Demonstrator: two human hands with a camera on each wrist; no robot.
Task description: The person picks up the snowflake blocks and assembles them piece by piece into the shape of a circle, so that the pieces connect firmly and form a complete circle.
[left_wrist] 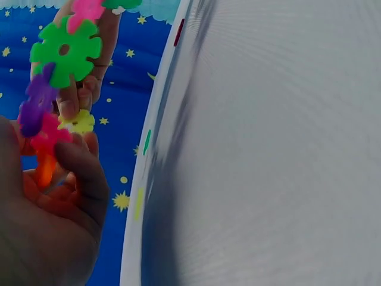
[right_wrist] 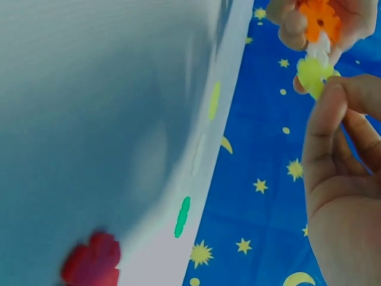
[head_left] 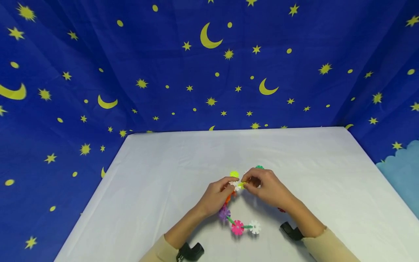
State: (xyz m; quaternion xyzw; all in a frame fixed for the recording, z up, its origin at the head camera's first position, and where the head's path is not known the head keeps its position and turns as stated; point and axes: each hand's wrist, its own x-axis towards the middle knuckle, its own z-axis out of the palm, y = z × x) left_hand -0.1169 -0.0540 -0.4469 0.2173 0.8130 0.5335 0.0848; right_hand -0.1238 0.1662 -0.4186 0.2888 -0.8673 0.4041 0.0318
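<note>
My left hand (head_left: 211,199) grips a chain of notched plastic snowflake discs near its upper end, by a white disc (head_left: 236,187) and an orange disc (right_wrist: 321,22). Between thumb and fingertips, my right hand (head_left: 271,188) pinches a yellow disc (right_wrist: 314,74). That disc meets the white one; how deeply their slots engage I cannot tell. Below my left hand the chain hangs through a purple disc (head_left: 224,213), a green disc (left_wrist: 65,52) and a pink disc (head_left: 237,227), then a green piece seen edge-on, to a white end disc (head_left: 255,227).
Loose discs lie on the white-covered table (head_left: 157,174): yellow (head_left: 234,174) and green (head_left: 259,167) beyond my hands, red (right_wrist: 92,262) near the right forearm. Black wrist devices (head_left: 291,231) sit under both forearms. A blue star-patterned cloth (head_left: 183,72) surrounds the table.
</note>
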